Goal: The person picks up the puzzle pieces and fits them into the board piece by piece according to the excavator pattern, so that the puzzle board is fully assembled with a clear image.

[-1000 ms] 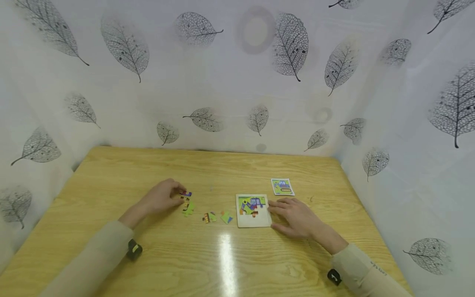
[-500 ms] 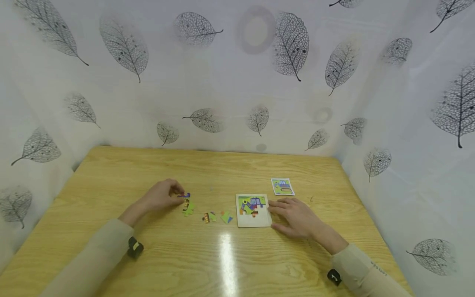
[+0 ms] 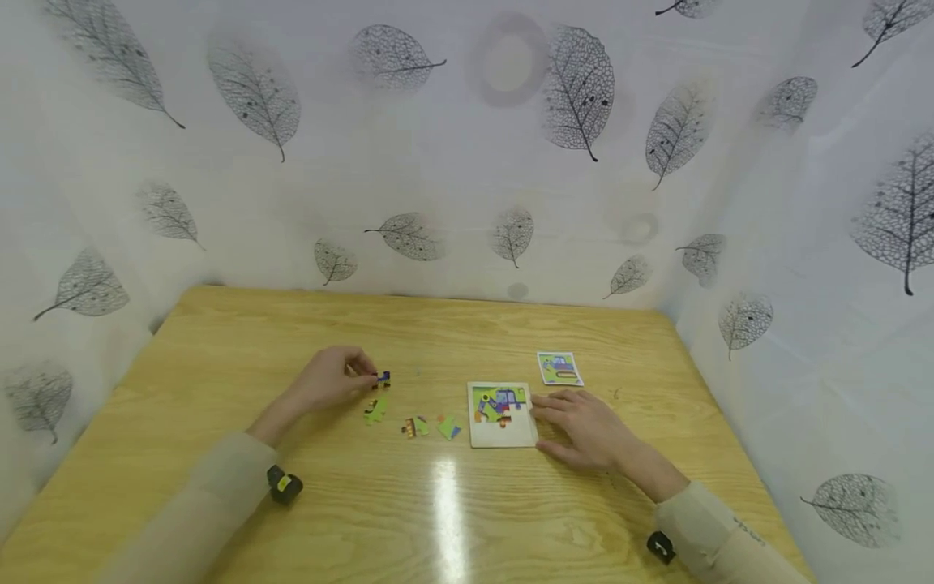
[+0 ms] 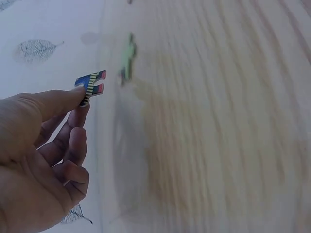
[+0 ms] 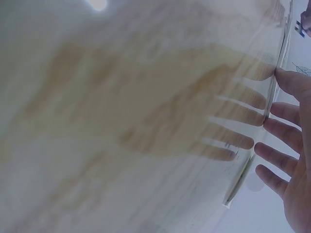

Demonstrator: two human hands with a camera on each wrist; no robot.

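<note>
Between thumb and forefinger, my left hand [image 3: 332,380] pinches a small puzzle piece [image 4: 91,87], blue with a yellow-and-black striped band and red tips, raised off the table. Just below it lies a green puzzle piece [image 3: 376,410]. Two more loose pieces, one with brown and green [image 3: 414,427] and one green and blue [image 3: 448,427], lie toward the middle. The square puzzle board [image 3: 503,434] has its upper part filled with a vehicle picture; its lower part is bare. With fingers extended, my right hand [image 3: 584,428] touches the board's right edge.
A small picture card [image 3: 560,369] of a blue vehicle lies behind the board to the right. The wooden table [image 3: 328,503] meets a pale leaf-printed curtain [image 3: 438,146] at its back and sides.
My left hand has lifted the blue piece from beside the green one and moved slightly right and away. My right hand stays at the board; the head view has shifted a little.
</note>
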